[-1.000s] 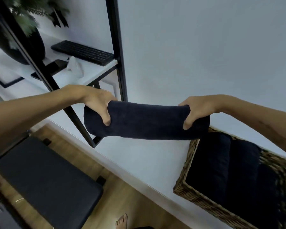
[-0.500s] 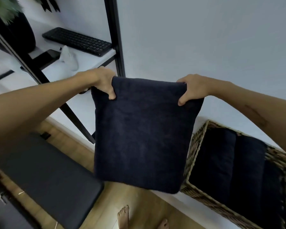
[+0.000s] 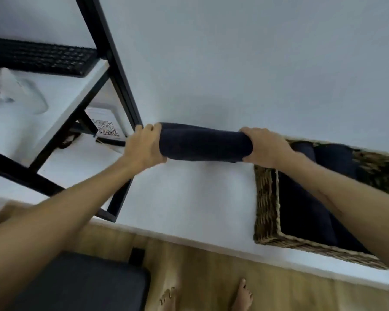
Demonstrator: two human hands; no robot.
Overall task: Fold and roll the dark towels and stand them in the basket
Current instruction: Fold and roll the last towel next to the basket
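A dark navy towel lies bunched into a thick horizontal roll on the white table. My left hand grips its left end and my right hand grips its right end. Just to the right stands a woven wicker basket with several dark rolled towels inside. My right forearm crosses over the basket and hides part of its contents.
A black-framed shelf unit stands at the left with a black keyboard and a white object on its white shelf. A dark padded bench sits on the wooden floor below. My bare feet show at the bottom.
Half a second ago the towel hung open as a flat panel from both hands; now it is gathered into a roll and lowered onto the table. The view has tilted downward.
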